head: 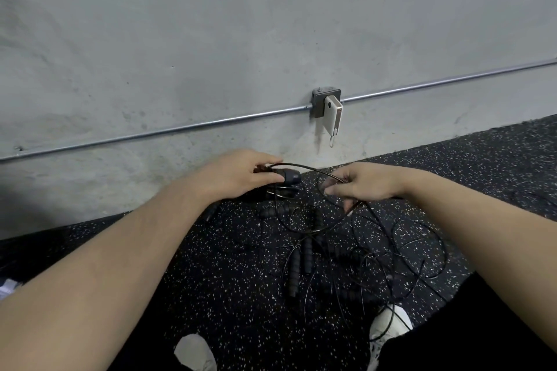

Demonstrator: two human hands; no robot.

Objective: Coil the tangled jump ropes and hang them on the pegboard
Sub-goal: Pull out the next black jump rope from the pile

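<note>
A tangle of black jump ropes (pixel 337 244) lies on the speckled black floor in front of me, thin cords looping around several ribbed black handles (pixel 307 253). My left hand (pixel 238 178) grips one black handle (pixel 289 176) near the wall's base, its tip sticking out to the right. A thin cord (pixel 304 166) arcs from that handle across to my right hand (pixel 361 187), which pinches it with curled fingers. No pegboard is in view.
A grey concrete wall (pixel 241 39) rises just behind the ropes. A metal conduit (pixel 180 129) runs along it to an outlet box with a white power bank (pixel 333 114) plugged in. My white shoes (pixel 388 325) stand near the bottom edge.
</note>
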